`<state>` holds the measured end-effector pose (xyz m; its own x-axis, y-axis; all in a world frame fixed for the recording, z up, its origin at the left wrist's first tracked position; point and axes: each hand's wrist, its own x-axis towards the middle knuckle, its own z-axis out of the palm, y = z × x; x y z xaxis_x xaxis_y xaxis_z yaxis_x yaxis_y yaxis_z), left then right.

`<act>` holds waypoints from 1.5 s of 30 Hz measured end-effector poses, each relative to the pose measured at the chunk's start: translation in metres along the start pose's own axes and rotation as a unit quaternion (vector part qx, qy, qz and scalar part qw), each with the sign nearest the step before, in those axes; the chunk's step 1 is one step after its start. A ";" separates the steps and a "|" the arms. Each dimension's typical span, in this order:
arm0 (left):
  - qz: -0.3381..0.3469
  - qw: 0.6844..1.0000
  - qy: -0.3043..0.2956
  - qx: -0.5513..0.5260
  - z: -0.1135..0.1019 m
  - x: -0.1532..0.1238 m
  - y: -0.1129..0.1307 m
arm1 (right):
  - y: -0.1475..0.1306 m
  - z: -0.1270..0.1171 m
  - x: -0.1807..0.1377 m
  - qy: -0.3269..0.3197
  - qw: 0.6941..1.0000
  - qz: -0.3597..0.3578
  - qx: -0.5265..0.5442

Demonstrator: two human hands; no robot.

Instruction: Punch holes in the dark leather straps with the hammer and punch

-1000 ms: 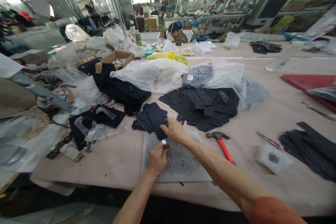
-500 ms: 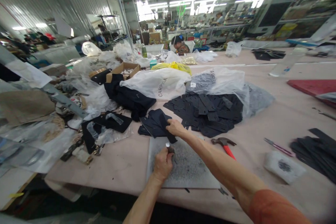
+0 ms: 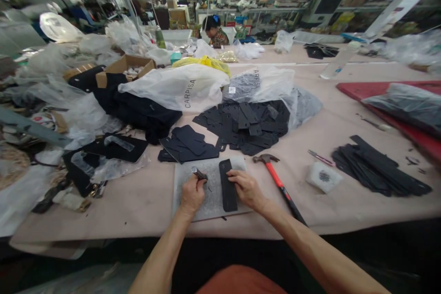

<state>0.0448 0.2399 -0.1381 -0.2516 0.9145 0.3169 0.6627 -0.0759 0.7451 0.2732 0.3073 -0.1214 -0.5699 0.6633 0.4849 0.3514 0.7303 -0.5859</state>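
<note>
My left hand (image 3: pixel 193 194) is closed around a short metal punch (image 3: pixel 199 173), tilted over the grey board (image 3: pixel 210 209). In my right hand (image 3: pixel 246 187) is one long edge of a dark strip (image 3: pixel 227 188), pinched between thumb and fingers. The strip lies lengthwise over the right part of the board and has a small slot near its far end. Just beyond the board is a small stack of dark pieces (image 3: pixel 189 142). A claw hammer (image 3: pixel 275 177) with a red and black handle rests to the right of my right hand.
Behind the board spreads a heap of slotted dark pieces (image 3: pixel 248 124) below a printed white plastic bag (image 3: pixel 175 87). To the right lie a wrapped white block (image 3: pixel 324 177), pink-handled snips (image 3: pixel 321 157) and a pile of dark strips (image 3: pixel 375 167). A person (image 3: pixel 215 32) sits farther back.
My right hand has come back from the small stack with the dark strip, which now lies on the board. My left hand still holds the punch. The view has shifted right and down.
</note>
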 end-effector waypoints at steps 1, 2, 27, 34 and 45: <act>-0.001 1.000 0.001 0.001 0.000 0.000 0.000 | 0.002 0.002 -0.003 -0.005 1.000 -0.001 0.009; 0.000 1.000 0.002 0.002 0.000 0.001 0.001 | 0.003 0.002 -0.004 -0.009 1.000 -0.004 0.016; -0.003 1.000 0.009 0.011 -0.001 0.002 0.002 | -0.058 -0.030 0.063 -0.256 0.888 0.199 -0.326; 0.003 1.000 0.012 0.012 -0.001 0.002 0.001 | -0.083 0.021 0.062 -0.286 0.881 0.261 -0.271; -0.012 1.000 -0.002 -0.002 -0.001 0.002 0.004 | -0.041 -0.008 0.019 -0.188 0.958 0.100 -0.191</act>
<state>0.0460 0.2410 -0.1338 -0.2652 0.9177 0.2958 0.6527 -0.0550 0.7556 0.2537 0.2913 -0.0833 -0.6645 0.7433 0.0777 0.6869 0.6484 -0.3283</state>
